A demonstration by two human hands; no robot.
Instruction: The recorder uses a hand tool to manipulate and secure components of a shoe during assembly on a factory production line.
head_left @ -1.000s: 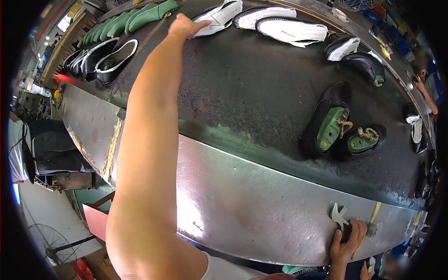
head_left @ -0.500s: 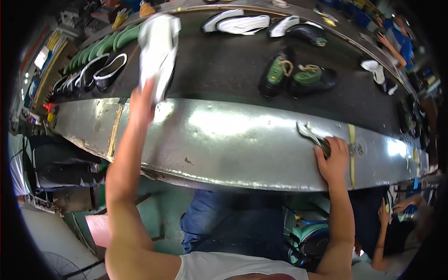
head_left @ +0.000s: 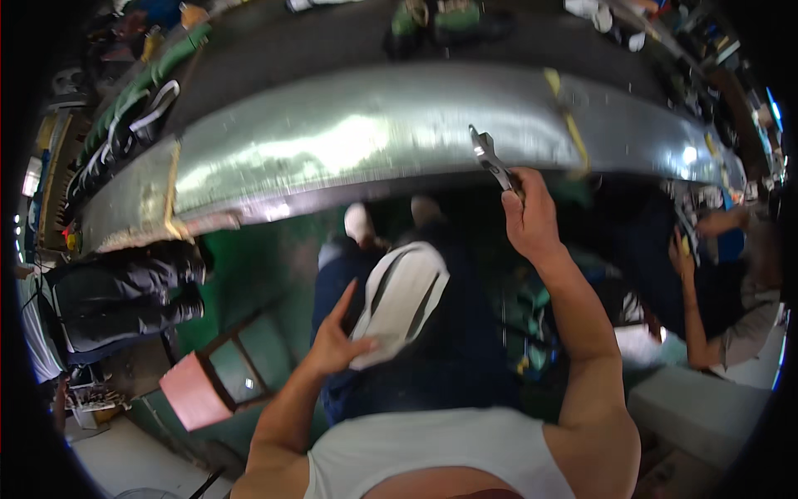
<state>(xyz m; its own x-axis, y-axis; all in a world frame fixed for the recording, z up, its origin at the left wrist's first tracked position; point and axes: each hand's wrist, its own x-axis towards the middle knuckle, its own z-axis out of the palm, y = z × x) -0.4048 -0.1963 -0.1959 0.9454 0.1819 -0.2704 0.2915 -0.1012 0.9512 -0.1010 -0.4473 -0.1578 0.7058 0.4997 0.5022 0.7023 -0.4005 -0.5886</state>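
Observation:
Over my lap, my left hand grips the near end of a shoe, its pale white underside turned up and dark strips showing along it. My thumb lies on it, while a finger points away along its left side. Further right and higher, just off the metal ledge's front edge, my right hand is closed round the handles of metal pliers. The jaws of the pliers point away from me, over the ledge, and hold nothing that I can see.
A shiny metal ledge crosses ahead, with a dark belt beyond it. Green and black shoes stand on the belt, and several black shoe uppers at left. A pink-topped stool stands lower left. People sit on both sides.
My left hand has brought the shoe from above the belt back over my lap. The pliers, in my right hand, have risen off the ledge and moved left. The view has tilted down.

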